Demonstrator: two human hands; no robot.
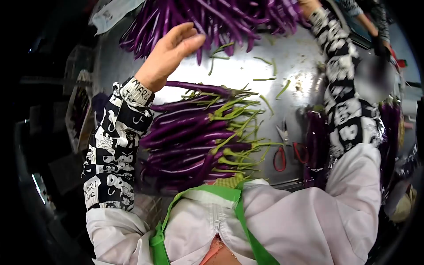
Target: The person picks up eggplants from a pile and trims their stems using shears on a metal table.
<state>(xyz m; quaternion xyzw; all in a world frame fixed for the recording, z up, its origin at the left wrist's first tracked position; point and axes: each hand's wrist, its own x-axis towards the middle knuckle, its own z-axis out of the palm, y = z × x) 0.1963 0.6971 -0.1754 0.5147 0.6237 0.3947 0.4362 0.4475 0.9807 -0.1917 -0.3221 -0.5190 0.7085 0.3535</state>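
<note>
My left hand (171, 54) hangs over the metal table, palm turned inward, with its fingers loosely bent, the thumb apart and nothing in it. Just beyond it lies a large heap of long purple eggplants (207, 17). Closer to my body, a row of eggplants (190, 132) is laid side by side, green stems pointing right. At the top edge, my right hand (308, 6) reaches to the right end of the far heap; its fingers are out of frame or hidden. Red-handled scissors (281, 158) rest right of the row, blades apart.
Cut green stem pieces (264, 79) are scattered on the metal table (238, 68). Eggplants in clear plastic wrap (316, 150) lie by my right arm. A plastic bag (115, 14) is at the far left corner. Another person's arm (369, 24) shows at upper right.
</note>
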